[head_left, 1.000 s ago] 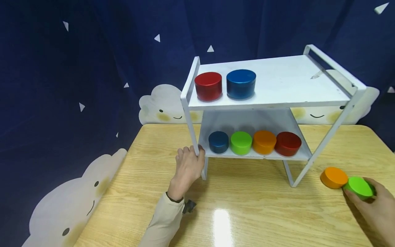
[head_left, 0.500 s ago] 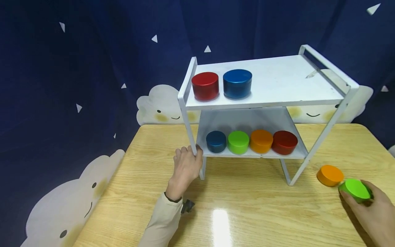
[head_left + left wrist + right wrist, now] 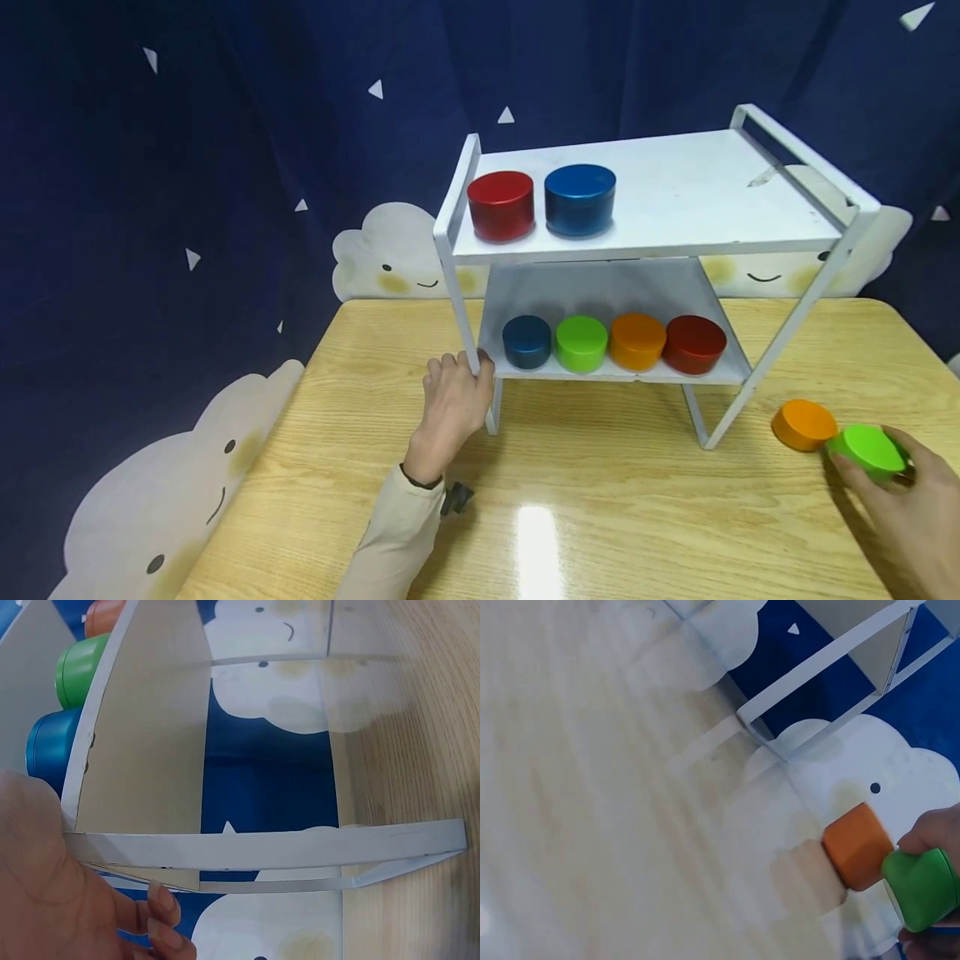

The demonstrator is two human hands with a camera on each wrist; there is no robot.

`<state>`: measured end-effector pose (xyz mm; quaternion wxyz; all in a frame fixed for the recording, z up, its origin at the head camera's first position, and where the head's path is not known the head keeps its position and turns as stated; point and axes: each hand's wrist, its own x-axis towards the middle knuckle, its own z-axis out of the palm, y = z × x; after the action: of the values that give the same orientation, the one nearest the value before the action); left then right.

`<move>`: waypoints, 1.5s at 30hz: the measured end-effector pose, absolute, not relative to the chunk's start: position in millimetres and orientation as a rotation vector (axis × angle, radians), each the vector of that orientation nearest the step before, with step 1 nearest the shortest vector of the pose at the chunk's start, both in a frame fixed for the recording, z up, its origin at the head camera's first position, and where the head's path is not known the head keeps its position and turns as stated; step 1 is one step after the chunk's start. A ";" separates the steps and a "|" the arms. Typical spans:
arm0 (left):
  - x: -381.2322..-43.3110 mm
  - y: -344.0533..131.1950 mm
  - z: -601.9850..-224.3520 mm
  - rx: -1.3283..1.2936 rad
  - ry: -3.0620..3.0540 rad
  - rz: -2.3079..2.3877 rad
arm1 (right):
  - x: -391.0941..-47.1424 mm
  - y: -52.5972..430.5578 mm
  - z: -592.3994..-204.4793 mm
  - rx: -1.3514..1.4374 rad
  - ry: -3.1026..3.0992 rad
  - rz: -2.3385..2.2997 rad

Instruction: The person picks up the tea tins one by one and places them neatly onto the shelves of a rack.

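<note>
My left hand [image 3: 453, 404] grips the front left post of a white two-tier rack [image 3: 720, 200] beside its lower shelf; in the left wrist view its fingertips [image 3: 163, 900] curl near the rack's frame. At the far right, my right hand [image 3: 918, 500] holds a green round tin [image 3: 867, 448] between thumb and fingers. An orange round tin [image 3: 805, 425] stands on the table just left of it. The right wrist view has the green tin [image 3: 922, 889] close against the orange tin [image 3: 857, 846]; whether its base touches the table I cannot tell.
On the upper shelf stand a red tin [image 3: 501, 207] and a blue tin [image 3: 580, 200], toward the left. Along the lower shelf sit a dark blue tin [image 3: 527, 342], a green tin [image 3: 581, 344], an orange tin [image 3: 637, 342] and a dark red tin [image 3: 694, 345]. A dark blue curtain [image 3: 225, 150] hangs behind.
The green tin in my right hand has shifted slightly: a small gap opened to the orange tin half a second ago, and it is close again now. My left hand stays on the post.
</note>
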<state>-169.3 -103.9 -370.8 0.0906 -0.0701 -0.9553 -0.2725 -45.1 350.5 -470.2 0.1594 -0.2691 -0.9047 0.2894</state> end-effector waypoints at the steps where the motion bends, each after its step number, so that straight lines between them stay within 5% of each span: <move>1: -169.2 -103.9 -370.6 -0.207 -2.841 -0.811 | -45.9 349.9 -466.7 -0.748 -2.583 0.833; 45: -166.0 -103.9 -367.6 -0.156 -2.873 -0.723 | -44.9 280.2 -355.6 -0.068 -2.289 0.998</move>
<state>-166.0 -103.9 -367.6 0.0875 -0.0525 -0.9647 -0.2428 -44.9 280.2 -355.6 0.3162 -0.0256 -0.8693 0.3791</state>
